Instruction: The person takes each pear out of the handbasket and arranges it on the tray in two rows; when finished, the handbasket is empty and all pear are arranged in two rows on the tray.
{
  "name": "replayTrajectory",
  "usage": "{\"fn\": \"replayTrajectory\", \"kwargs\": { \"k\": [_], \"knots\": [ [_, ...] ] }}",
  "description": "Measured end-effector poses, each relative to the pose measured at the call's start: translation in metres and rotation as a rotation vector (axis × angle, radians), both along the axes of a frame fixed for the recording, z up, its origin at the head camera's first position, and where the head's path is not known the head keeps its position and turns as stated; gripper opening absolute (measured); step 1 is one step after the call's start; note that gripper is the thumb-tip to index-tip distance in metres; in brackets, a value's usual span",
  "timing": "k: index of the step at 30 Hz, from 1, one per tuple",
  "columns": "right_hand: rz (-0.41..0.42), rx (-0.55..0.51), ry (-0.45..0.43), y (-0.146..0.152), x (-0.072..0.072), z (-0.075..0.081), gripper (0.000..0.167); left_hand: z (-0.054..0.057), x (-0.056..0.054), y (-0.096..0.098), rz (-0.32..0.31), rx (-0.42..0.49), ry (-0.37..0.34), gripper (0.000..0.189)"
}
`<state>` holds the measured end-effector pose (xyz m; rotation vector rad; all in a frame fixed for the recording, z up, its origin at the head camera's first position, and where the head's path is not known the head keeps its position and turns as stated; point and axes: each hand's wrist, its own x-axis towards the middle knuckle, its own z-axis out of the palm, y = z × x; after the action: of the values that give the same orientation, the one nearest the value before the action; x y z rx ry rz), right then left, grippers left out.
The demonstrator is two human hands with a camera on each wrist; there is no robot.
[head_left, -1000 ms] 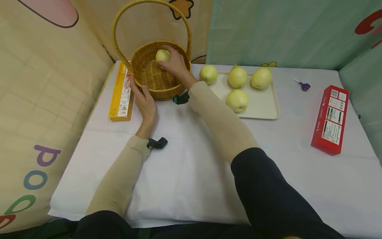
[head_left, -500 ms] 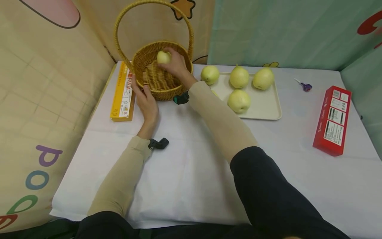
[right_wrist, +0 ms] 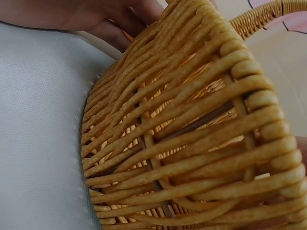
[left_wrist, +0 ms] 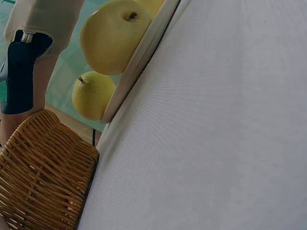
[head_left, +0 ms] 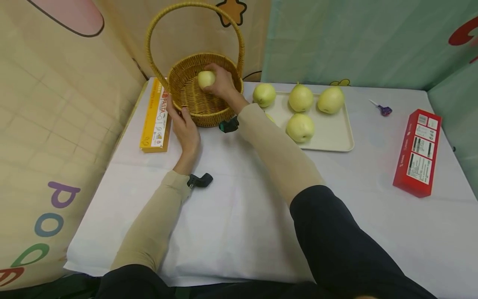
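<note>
In the head view my right hand [head_left: 223, 84] grips a pale yellow-green pear [head_left: 206, 79] inside the round wicker basket [head_left: 207, 121]. The basket's tall hoop handle rises above them. My left hand [head_left: 186, 132] holds the basket's left front side, its thumb against the outer wall. Up close, the right wrist view has the basket's woven wall [right_wrist: 177, 139], with the left hand's fingers [right_wrist: 112, 33] against it. On the cream tray [head_left: 332, 139] to the right are several more pears [head_left: 300, 128], one mostly behind the right sleeve. In the left wrist view the right hand is largely hidden by the basket.
A yellow pasta box [head_left: 154, 120] lies just left of the basket. Farther right are a wrapped lollipop [head_left: 384, 110] and a red box [head_left: 418, 153]. Curtains [head_left: 358, 41] hang behind the white-covered table [head_left: 231, 232].
My right hand and the pear have come down a little within the basket. My left hand stays at the basket's side; the whole view has drifted slightly.
</note>
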<state>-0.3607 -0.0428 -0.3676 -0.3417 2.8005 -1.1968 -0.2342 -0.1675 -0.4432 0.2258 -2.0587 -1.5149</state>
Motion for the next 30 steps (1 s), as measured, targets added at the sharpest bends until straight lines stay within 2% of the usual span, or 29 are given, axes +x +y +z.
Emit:
{"fn": "replayTrajectory", "kwargs": {
  "k": [7,11,17,25,30],
  "knots": [
    [-0.040,0.016,0.002,-0.001,0.005,0.000,0.065,-0.001,0.001,0.002,0.003,0.008,0.002,0.055],
    [-0.030,0.021,0.011,0.002,0.008,0.006,0.065,-0.001,0.000,0.003,0.003,0.011,0.011,0.056],
    [0.019,-0.016,0.058,0.017,0.018,0.020,0.066,-0.002,0.000,0.003,-0.002,0.006,-0.002,0.056],
    [0.064,0.028,0.165,0.039,0.030,0.044,0.064,-0.002,-0.004,0.000,-0.006,0.003,0.003,0.055],
    [0.079,-0.017,0.197,0.049,0.043,0.054,0.063,-0.002,-0.005,-0.003,-0.005,0.015,-0.005,0.056]
  ]
}}
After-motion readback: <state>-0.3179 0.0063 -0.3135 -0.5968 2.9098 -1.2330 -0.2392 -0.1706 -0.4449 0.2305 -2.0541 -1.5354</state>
